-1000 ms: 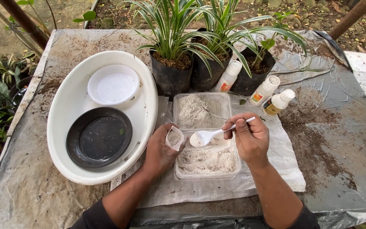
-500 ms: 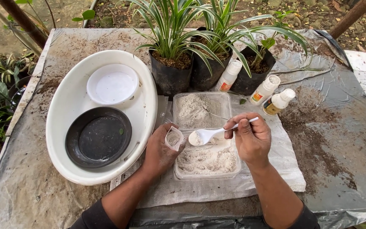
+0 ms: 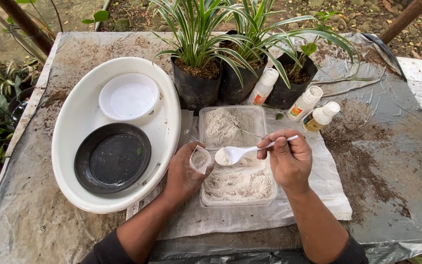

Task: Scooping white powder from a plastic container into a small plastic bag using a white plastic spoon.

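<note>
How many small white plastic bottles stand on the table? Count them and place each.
3. One small white plastic bottle stands between the black plant pots; two more stand right of the clear powder tray. Leaves could hide others.

— Where is this?
— An outdoor garden potting spot: a soil-smeared bench under plastic sheeting, striped-leaf plants in black grow bags, bare ground with fallen leaves behind.
— What else shows it?
— Tubs of pale powder, small squeeze bottles.

Basin left of powder trays
</note>
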